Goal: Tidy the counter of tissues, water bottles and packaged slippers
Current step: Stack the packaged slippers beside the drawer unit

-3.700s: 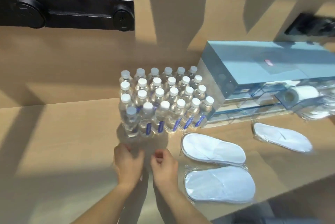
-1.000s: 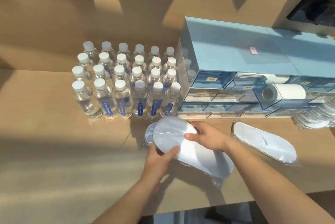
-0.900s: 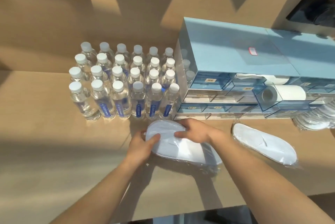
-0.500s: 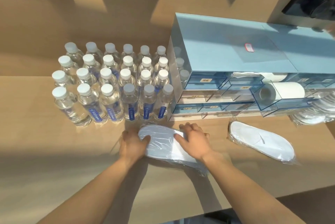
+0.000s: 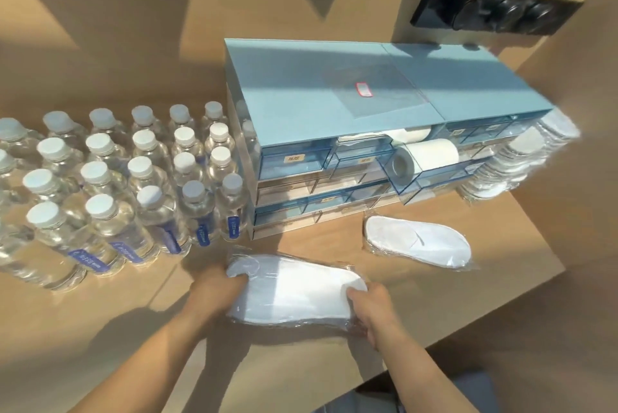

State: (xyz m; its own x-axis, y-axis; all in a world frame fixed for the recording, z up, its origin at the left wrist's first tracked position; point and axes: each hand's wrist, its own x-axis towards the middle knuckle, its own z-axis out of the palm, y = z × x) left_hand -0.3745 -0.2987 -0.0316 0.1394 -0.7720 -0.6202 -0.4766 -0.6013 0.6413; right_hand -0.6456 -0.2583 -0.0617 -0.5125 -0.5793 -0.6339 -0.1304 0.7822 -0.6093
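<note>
White slipper packs, stacked (image 5: 294, 289): I'm gripping the pile at both ends, left hand (image 5: 214, 289) on the toe, right hand (image 5: 371, 305) on the heel, fingers curled around the wrap so slippery layers aren't sliding apart. It's sitting at the counter (image 5: 100, 329) front edge, near the drawer unit (image 5: 334, 105). One loose pack (image 5: 418, 240) is lying just right. Bottles (image 5: 133, 178) are standing in rows on the left.

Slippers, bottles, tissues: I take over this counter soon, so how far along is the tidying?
Done: the water bottles stand in rows beside the drawer unit. In hand: left hand and right hand hold the packaged slippers. Left: one slipper pack lies loose; a tissue roll sits in an open drawer.
</note>
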